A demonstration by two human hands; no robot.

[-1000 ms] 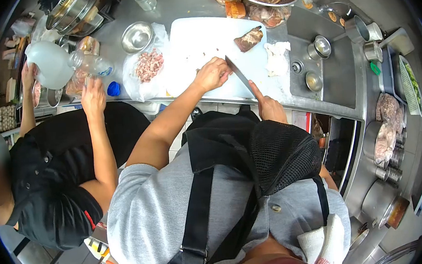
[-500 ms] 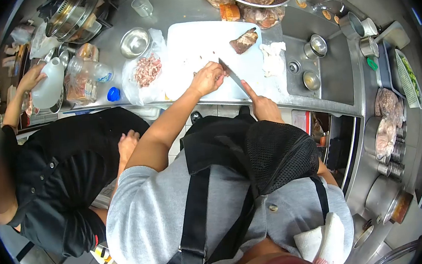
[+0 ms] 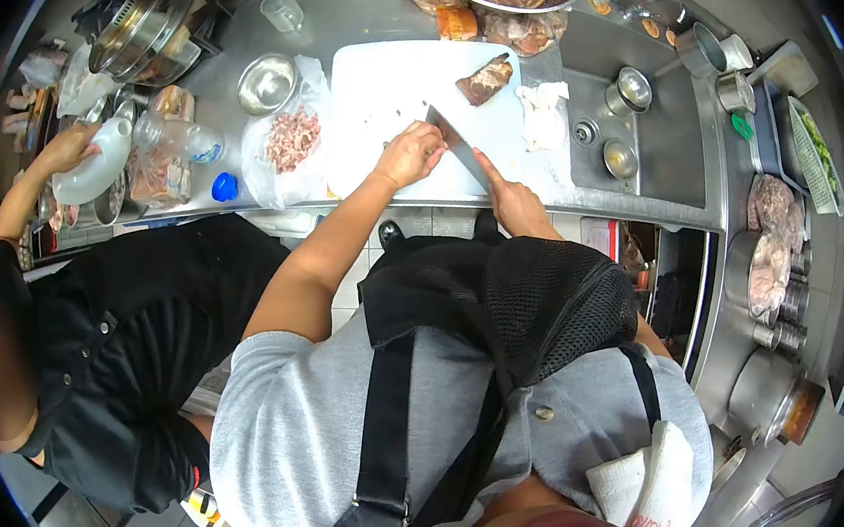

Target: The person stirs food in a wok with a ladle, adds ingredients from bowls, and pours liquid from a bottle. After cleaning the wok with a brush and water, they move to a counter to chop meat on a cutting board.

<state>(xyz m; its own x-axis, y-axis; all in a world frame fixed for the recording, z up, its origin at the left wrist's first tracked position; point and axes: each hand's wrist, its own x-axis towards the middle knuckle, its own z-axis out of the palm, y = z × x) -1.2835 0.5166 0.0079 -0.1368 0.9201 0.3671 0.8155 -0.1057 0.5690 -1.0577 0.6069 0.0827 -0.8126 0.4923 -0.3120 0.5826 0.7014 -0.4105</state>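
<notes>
A knife (image 3: pixel 456 146) slants across the white cutting board (image 3: pixel 357 76), its handle in my right hand (image 3: pixel 519 203), closed at the board's near edge. One finger of that hand lies along the blade's spine. My left hand (image 3: pixel 414 152) presses on the board just left of the blade with its fingers curled; whatever is under them is hidden. Small bits lie beyond the fingertips. A chunk of browned meat (image 3: pixel 486 80) rests at the board's far right. Left of the board, a heap of diced meat (image 3: pixel 293 141) sits on a clear plastic bag (image 3: pixel 259 167).
A metal bowl (image 3: pixel 267 84), blue cap (image 3: pixel 225 187) and clear cup (image 3: pixel 282 12) stand on the left. At the left, a co-worker's hand (image 3: pixel 69 149) tips a white jug (image 3: pixel 97 166). A white cloth (image 3: pixel 544 117) lies beside the sink (image 3: pixel 590 173). A large bowl of meat (image 3: pixel 520 9) stands behind.
The knife's tip has shifted slightly left and up, and its blade shows broader. My left hand has moved slightly left. The co-worker's jug is tilted further.
</notes>
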